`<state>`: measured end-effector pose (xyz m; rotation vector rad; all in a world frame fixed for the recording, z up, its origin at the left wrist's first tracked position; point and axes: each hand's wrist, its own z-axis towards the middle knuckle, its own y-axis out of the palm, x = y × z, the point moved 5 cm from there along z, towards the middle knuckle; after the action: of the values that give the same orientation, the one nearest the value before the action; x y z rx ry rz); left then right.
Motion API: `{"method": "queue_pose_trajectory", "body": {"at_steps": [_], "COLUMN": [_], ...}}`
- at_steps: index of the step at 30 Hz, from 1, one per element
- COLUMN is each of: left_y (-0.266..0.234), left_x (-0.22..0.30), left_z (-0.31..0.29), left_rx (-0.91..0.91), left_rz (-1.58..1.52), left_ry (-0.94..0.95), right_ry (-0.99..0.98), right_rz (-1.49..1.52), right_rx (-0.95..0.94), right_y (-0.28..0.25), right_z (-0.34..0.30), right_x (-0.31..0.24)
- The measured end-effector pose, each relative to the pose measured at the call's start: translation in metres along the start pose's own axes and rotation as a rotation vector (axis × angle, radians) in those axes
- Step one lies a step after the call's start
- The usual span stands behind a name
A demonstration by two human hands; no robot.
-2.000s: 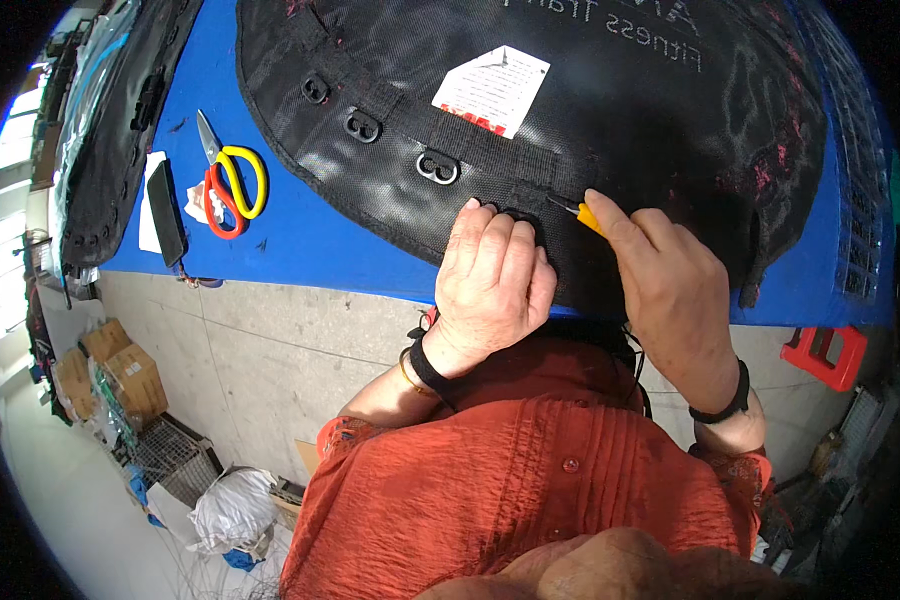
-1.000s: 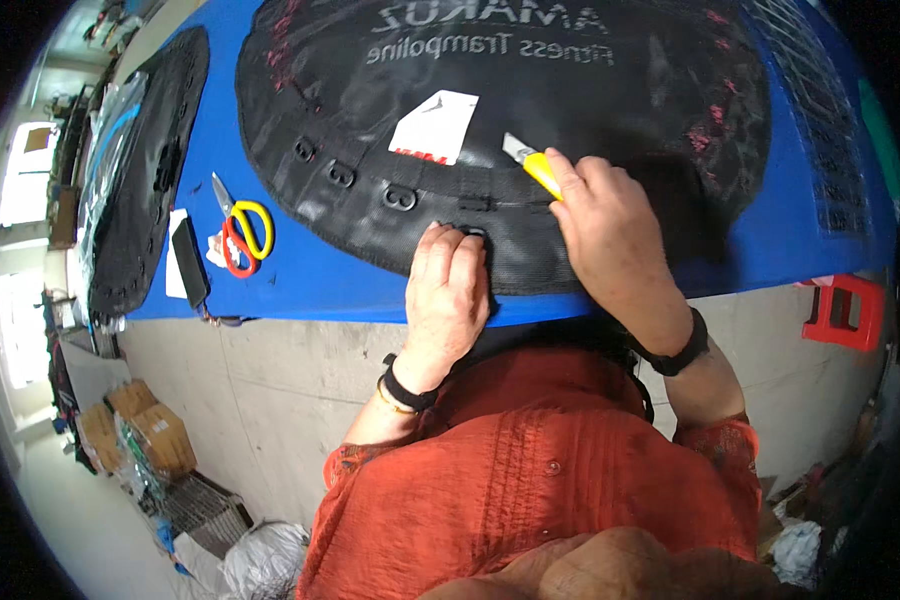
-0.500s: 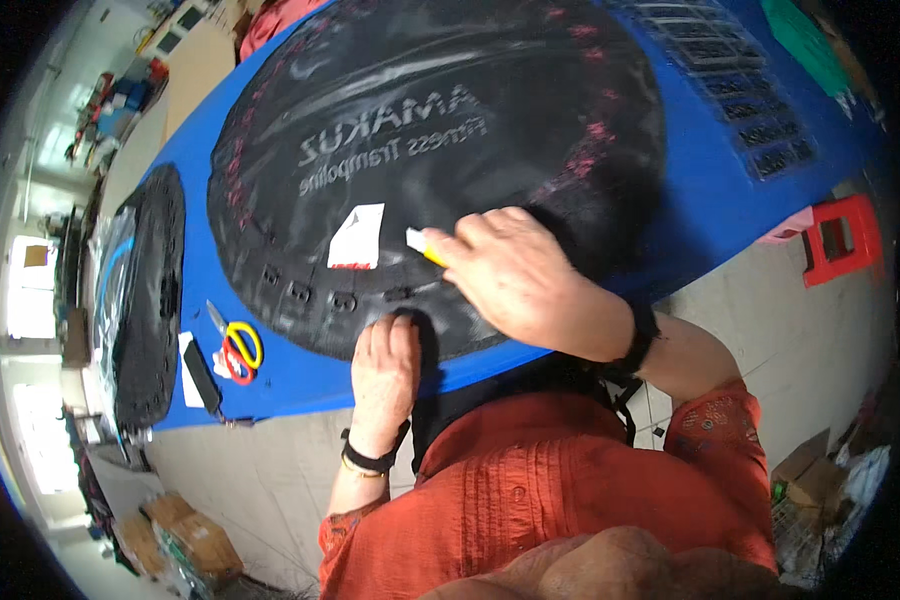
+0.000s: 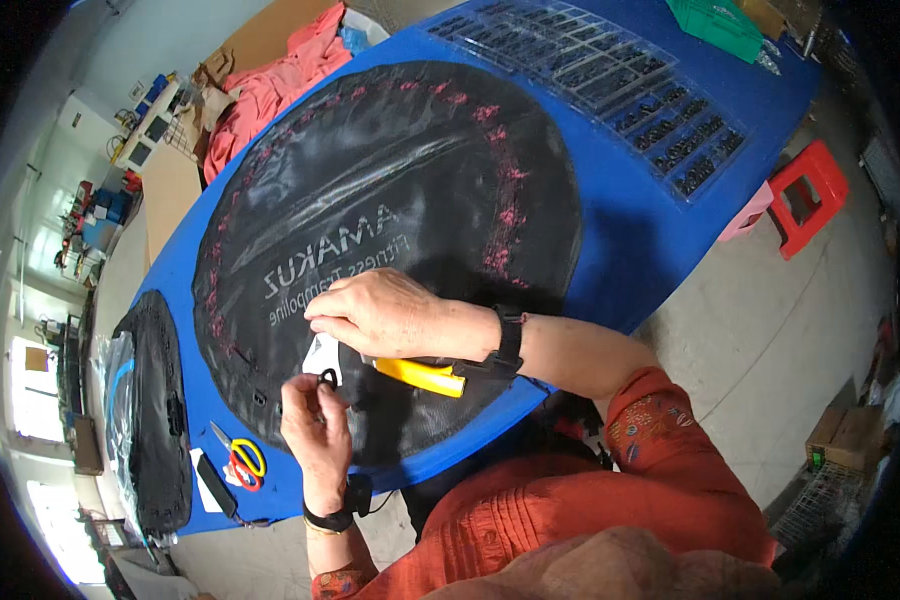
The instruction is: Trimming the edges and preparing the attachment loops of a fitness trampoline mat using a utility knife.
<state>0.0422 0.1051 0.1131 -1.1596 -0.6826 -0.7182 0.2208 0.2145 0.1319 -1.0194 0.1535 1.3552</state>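
Observation:
A round black trampoline mat [image 4: 450, 200] lies on the blue-covered table, with pale printing on it and pink threads around its edge. My left hand [image 4: 317, 430] is at the mat's near edge, its fingers closed on a small black loop [image 4: 328, 377]. Right beside it, my right hand [image 4: 380, 312] hovers over a white paper label [image 4: 322, 355], thumb and fingers pressed together. Whatever is between those fingertips is hidden. Under my right wrist a yellow utility knife [image 4: 425, 377] rests on the mat, out of my grip.
Yellow-and-red scissors [image 4: 242, 460] lie left of the mat, near a black strip [image 4: 213, 484]. Another black mat [image 4: 155, 420] is at the far left. A clear compartment tray [image 4: 660, 120] of small black parts sits at the back right. Beyond the table stands a red stool [image 4: 808, 195].
My right hand has let go of the yellow knife and moved left to the label. My left hand has come off the mat's edge with the black loop in its fingers. The view has shifted.

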Motion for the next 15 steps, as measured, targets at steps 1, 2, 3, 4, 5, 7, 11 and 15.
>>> {"method": "queue_pose_trajectory", "body": {"at_steps": [1, 2, 3, 4, 5, 7, 11, 15], "left_y": [0.006, 0.01, 0.017, 0.024, 0.029, 0.041, 0.06, 0.064], "left_x": [0.005, 0.008, 0.009, 0.011, 0.01, 0.01, 0.01, 0.008], "left_z": [0.013, 0.025, 0.037, 0.048, 0.058, 0.071, 0.086, 0.087], "left_rx": [-0.007, -0.013, -0.041, -0.052, -0.066, -0.087, -0.1, -0.137], "left_rz": [-0.106, -0.211, -0.302, -0.376, -0.411, -0.452, -0.525, -0.631], "left_ry": [0.019, 0.034, 0.019, 0.013, 0.017, 0.021, -0.006, -0.065], "right_ry": [0.054, 0.108, 0.144, 0.142, 0.161, 0.203, 0.318, 0.334], "right_rz": [0.163, 0.328, 0.409, 0.4, 0.491, 0.642, 0.74, 0.784], "right_rx": [0.015, 0.028, 0.018, 0.021, 0.037, 0.037, 0.009, -0.042], "right_y": [0.002, 0.001, -0.002, -0.003, -0.004, -0.007, -0.01, -0.004], "right_z": [0.002, 0.003, 0.003, 0.002, 0.0, -0.003, -0.013, -0.016], "right_x": [0.01, 0.016, 0.02, 0.024, 0.03, 0.039, 0.062, 0.072]}}
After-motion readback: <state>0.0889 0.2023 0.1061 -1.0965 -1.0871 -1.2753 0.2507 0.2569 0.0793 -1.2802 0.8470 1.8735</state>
